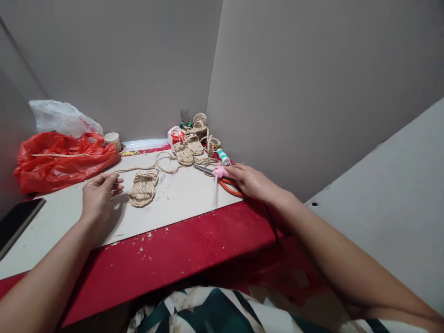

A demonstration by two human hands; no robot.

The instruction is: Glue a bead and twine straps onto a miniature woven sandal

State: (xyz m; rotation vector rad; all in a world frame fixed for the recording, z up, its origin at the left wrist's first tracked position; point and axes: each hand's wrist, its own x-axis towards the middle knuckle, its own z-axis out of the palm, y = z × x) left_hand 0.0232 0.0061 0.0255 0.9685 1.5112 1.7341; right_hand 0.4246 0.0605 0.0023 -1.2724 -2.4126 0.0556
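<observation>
My left hand [100, 192] pinches the end of a straw cord [133, 169] at the left of the white board. Just right of it, a small woven straw slipper [143, 189] lies on the board, with the cord running behind it. Over at the right, my right hand [248, 179] has its fingers closed on a pink object [219, 171] with a thin pale stick pointing down. Orange-handled scissors [231, 188] lie under and beside that hand, their blades pointing left.
More woven slippers [183, 154], a green-and-white tube [223, 156] and green-handled pliers [186, 124] crowd the back corner. Red [65, 162] and white plastic bags [62, 118], a paper cup [112, 138] and a dark flat device [19, 222] are at left.
</observation>
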